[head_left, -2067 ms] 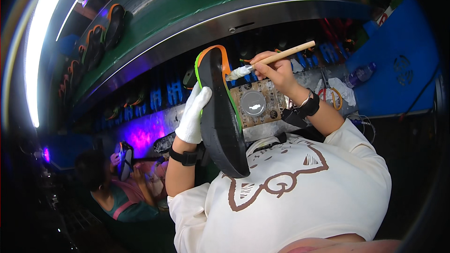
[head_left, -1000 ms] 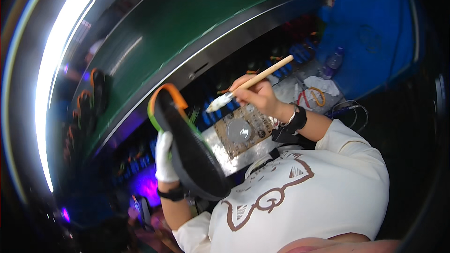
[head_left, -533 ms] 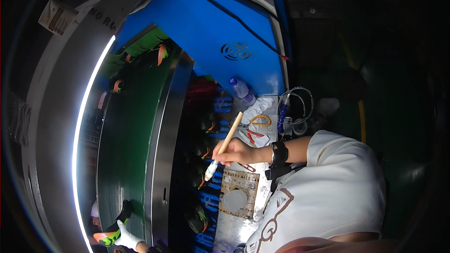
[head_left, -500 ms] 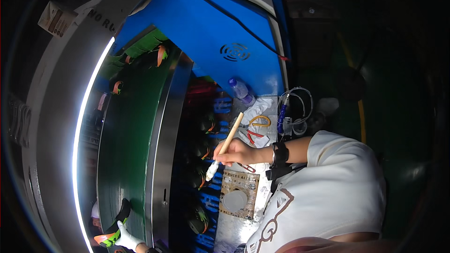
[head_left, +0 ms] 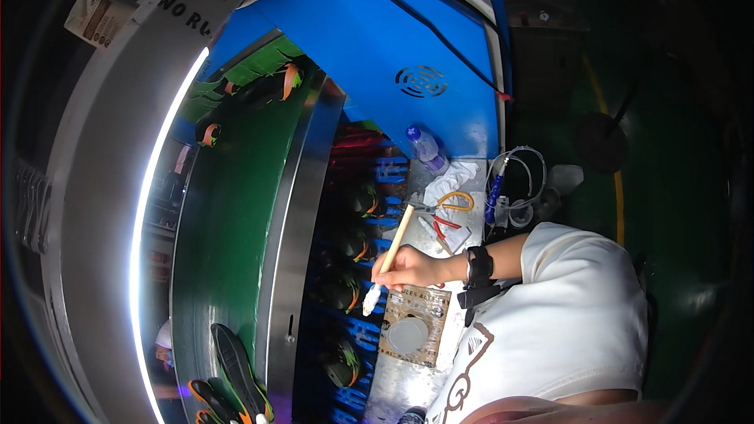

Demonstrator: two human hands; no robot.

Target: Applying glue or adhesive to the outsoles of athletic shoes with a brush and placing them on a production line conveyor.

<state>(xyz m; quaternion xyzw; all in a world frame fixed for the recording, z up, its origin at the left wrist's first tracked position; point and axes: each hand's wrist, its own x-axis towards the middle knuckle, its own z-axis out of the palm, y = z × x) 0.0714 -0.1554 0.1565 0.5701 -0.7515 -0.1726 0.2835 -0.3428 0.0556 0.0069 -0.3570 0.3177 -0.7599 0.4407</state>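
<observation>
My right hand (head_left: 412, 265) is closed round a brush with a pale wooden handle (head_left: 398, 235), its white-coated tip (head_left: 371, 299) pointing down. Just below that hand is a brown printed box (head_left: 432, 322) with a round grey disc (head_left: 408, 335) on top. At the lower left, a dark shoe (head_left: 236, 361) shows its long sole over the green conveyor belt. White gloved fingertips of my left hand (head_left: 261, 418) press against its lower end; the picture's edge cuts off the rest of the hand. Beside it is another black shoe with orange and green trim (head_left: 208, 400).
Several dark shoes (head_left: 343, 363) sit on a blue rack (head_left: 365, 338) below the conveyor's metal edge (head_left: 276, 283). On the bench are pliers (head_left: 452, 216), a purple-capped bottle (head_left: 426, 149) and white cloth (head_left: 452, 180). A blue cabinet (head_left: 377, 39) and bright light tube (head_left: 145, 196) flank the belt.
The view has shifted, moving the scene rightward. At the lower left the shoe has turned to show its sole, a second shoe shows there, and my left hand has mostly left the picture.
</observation>
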